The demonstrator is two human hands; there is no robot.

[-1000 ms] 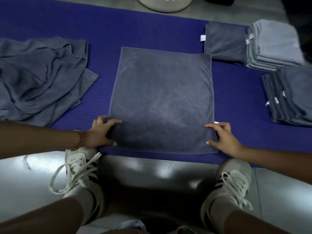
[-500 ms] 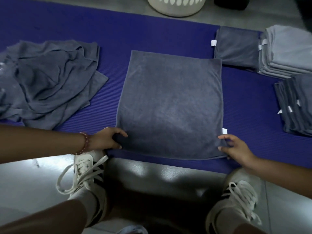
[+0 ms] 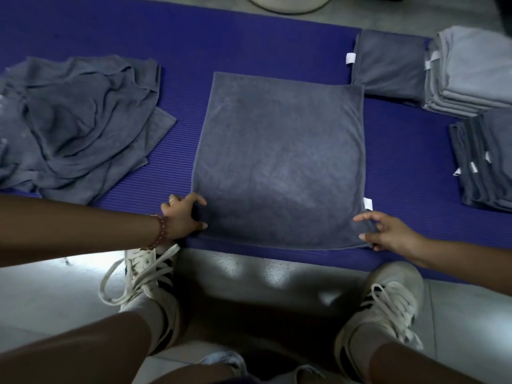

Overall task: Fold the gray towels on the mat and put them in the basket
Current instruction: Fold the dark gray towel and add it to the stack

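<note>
At the mat [image 3: 277, 45] edge, left hand [image 3: 181, 217] and right hand [image 3: 388, 234] pinch gray towel [image 3: 279, 162] corners. Best lifted evenly together.

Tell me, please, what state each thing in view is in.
Center towel: flat on the mat
Left hand: grips its near-left corner
Right hand: pinches its near-right corner
Towel pile: crumpled, unfolded
Light stack: folded
Dark stack: folded
Single towel: folded
Basket: mostly out of frame
</note>
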